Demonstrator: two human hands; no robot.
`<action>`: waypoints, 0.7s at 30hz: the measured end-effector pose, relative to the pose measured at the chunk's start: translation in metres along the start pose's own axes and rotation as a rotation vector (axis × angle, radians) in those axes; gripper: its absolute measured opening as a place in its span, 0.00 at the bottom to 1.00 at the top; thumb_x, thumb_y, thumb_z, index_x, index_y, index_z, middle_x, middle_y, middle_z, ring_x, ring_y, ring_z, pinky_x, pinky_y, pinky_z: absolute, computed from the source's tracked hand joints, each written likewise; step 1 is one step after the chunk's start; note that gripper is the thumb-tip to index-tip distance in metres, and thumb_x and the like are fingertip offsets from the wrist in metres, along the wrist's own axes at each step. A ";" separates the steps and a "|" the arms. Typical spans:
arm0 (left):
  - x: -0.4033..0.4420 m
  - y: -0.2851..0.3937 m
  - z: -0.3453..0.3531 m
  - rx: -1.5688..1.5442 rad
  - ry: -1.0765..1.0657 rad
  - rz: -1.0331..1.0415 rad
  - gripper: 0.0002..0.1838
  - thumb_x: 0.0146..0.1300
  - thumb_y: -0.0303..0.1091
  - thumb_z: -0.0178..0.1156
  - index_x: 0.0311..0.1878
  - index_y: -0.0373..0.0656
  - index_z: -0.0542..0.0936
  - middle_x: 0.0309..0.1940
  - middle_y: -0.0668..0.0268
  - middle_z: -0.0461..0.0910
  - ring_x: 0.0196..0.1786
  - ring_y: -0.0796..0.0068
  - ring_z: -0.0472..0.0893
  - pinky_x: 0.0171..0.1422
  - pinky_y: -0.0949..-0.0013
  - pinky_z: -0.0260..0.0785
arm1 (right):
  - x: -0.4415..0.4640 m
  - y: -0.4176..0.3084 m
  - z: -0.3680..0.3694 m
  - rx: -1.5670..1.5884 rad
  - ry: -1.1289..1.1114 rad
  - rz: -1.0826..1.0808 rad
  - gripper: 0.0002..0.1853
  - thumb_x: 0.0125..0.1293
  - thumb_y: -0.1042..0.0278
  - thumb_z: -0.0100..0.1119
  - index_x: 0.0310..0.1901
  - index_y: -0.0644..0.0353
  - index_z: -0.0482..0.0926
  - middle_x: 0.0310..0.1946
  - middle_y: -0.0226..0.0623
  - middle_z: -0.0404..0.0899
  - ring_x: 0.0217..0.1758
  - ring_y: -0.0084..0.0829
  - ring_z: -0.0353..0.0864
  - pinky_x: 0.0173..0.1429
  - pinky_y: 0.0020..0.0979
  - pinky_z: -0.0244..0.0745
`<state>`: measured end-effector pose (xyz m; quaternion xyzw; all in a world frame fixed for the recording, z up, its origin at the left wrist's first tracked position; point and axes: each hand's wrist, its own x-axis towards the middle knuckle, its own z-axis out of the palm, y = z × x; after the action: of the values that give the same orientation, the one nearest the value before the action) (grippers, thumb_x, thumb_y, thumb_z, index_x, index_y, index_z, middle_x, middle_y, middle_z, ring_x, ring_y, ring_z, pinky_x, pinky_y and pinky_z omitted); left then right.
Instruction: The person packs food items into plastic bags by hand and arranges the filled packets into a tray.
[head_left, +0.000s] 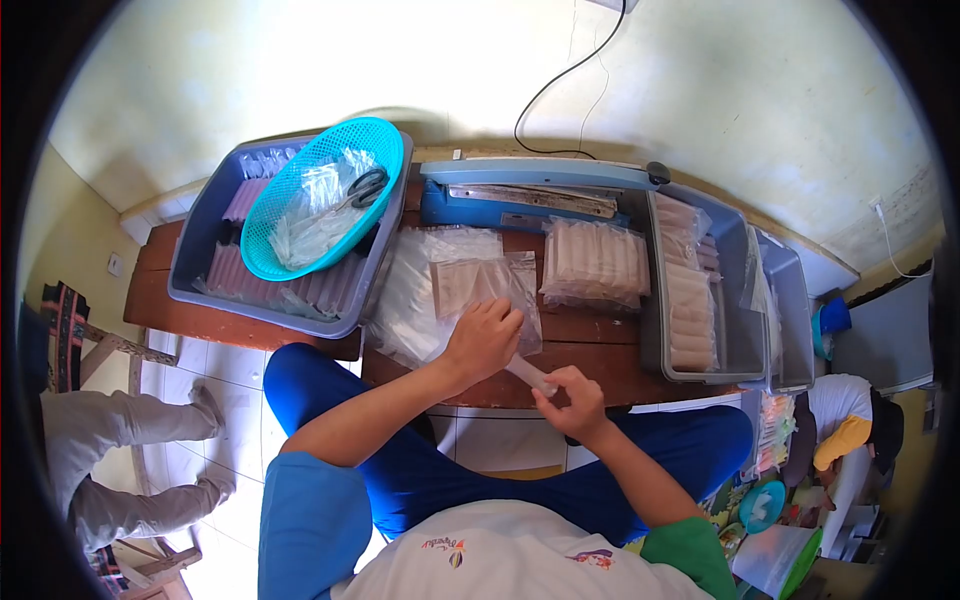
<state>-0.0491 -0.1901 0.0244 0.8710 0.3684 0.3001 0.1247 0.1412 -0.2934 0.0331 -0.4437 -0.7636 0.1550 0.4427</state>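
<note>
My left hand (484, 338) lies over a clear plastic bag (462, 283) with pale pinkish contents, fingers curled against its near edge; the fingertips are partly hidden. My right hand (573, 400) pinches the near end of a slim whitish tube-shaped packet (527, 372), which slants up toward my left palm. Flat clear plastic bags (405, 290) lie spread under and to the left of my left hand. Beyond my right hand stands a stack of packs of pale pink tubes (595, 264).
At left, a turquoise basket (262, 225) with plastic bags and scissors (367, 188) rests on a grey-blue tub (190, 270) of tube packs. A blue sealer-like device (540, 174) stands behind. Grey tubs (740, 340) stand right. Other people (130, 420) are at both sides.
</note>
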 end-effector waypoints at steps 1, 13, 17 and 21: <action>0.001 0.000 -0.002 0.001 0.004 0.000 0.08 0.55 0.30 0.64 0.37 0.43 0.76 0.36 0.61 0.72 0.43 0.58 0.76 0.47 0.59 0.67 | -0.001 0.000 0.007 -0.053 0.037 -0.032 0.15 0.53 0.72 0.73 0.40 0.59 0.77 0.31 0.37 0.81 0.26 0.32 0.83 0.27 0.28 0.76; 0.001 -0.001 0.004 -0.050 0.108 -0.001 0.05 0.57 0.30 0.65 0.33 0.44 0.78 0.30 0.64 0.75 0.37 0.61 0.77 0.44 0.60 0.65 | 0.018 0.030 0.047 -0.401 0.084 -0.144 0.09 0.55 0.71 0.70 0.31 0.56 0.76 0.27 0.33 0.75 0.22 0.34 0.78 0.24 0.33 0.72; 0.001 -0.001 0.004 -0.058 0.097 -0.009 0.05 0.56 0.31 0.66 0.33 0.44 0.79 0.31 0.64 0.75 0.37 0.60 0.77 0.44 0.60 0.65 | 0.023 0.037 0.056 -0.510 0.074 -0.131 0.08 0.55 0.70 0.68 0.29 0.57 0.76 0.25 0.32 0.74 0.22 0.34 0.77 0.25 0.34 0.72; 0.000 -0.003 0.005 -0.083 0.083 -0.019 0.06 0.55 0.31 0.66 0.33 0.44 0.79 0.31 0.64 0.76 0.37 0.60 0.77 0.44 0.60 0.65 | 0.018 0.051 0.061 -0.563 0.056 -0.132 0.06 0.59 0.68 0.64 0.30 0.54 0.75 0.23 0.30 0.70 0.24 0.30 0.77 0.27 0.32 0.73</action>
<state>-0.0479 -0.1883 0.0190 0.8485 0.3686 0.3496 0.1479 0.1157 -0.2407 -0.0239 -0.5025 -0.7913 -0.1047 0.3322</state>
